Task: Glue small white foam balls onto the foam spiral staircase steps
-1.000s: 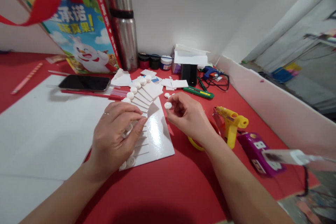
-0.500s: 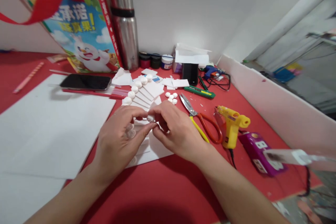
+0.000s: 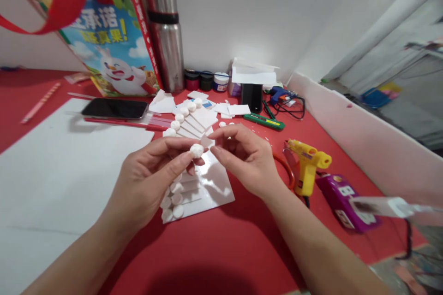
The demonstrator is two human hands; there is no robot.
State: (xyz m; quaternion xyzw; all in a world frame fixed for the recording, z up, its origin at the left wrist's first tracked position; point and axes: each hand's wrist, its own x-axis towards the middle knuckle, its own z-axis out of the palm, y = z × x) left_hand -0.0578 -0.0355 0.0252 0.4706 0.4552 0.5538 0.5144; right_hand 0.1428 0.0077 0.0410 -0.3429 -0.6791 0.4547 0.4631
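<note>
Between the thumb and fingers of my left hand [image 3: 152,177] is a small white ball [image 3: 197,150] with an uneven surface. My right hand [image 3: 245,159] is just to its right, thumb and forefinger apart. A whitish flap [image 3: 206,141] shows by the right forefinger; I cannot tell whether it is touched. Below the hands lies a glossy white sheet [image 3: 219,189] with several white discs [image 3: 177,212] along its left side. Behind them, several round white pieces [image 3: 175,125] line the ends of fanned white strips [image 3: 194,123].
Orange-handled scissors [image 3: 285,168], partly hidden by my right hand, lie near a yellow glue gun [image 3: 306,161] and purple box [image 3: 346,203]. A green cutter [image 3: 265,121] lies behind. On the left are a phone [image 3: 115,108] and white board [image 3: 62,170]; a steel flask [image 3: 168,46] stands at the back.
The hands have moved apart a little, the right one shifting right and up. The white ball, mostly hidden by the fingers before, now shows in my left hand.
</note>
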